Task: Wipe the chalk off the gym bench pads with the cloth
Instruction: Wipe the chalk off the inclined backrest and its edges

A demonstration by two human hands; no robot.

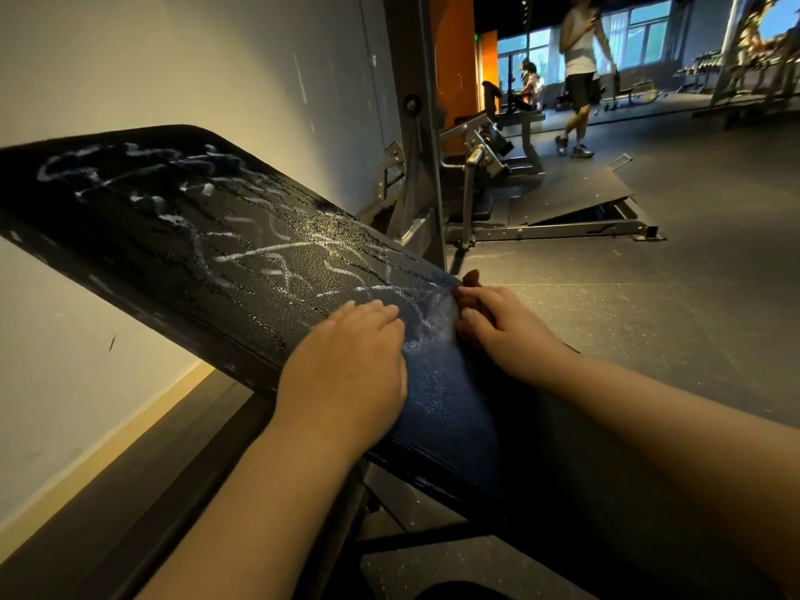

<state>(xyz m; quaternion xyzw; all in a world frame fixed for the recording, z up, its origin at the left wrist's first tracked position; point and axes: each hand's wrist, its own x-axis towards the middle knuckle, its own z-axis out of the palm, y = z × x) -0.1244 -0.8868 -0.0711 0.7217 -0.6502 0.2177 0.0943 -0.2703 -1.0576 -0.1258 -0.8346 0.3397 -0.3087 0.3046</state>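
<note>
Where chalk (pixel 259 252) streaks, black pebbled pad (pixel 143 240), tilted

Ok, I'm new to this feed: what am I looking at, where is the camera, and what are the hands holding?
No machine here: these are a person's two bare hands, seen from a camera worn on their head, looking forward and down. The black slab is a tilted gym bench pad, scribbled with white chalk marks. A dark blue cloth lies spread over its near end. The left hand lies flat on the pad at the cloth's left edge; the right hand has curled fingers that seem to pinch the cloth at the pad's right edge. Behind, another person walks through the gym.
</note>
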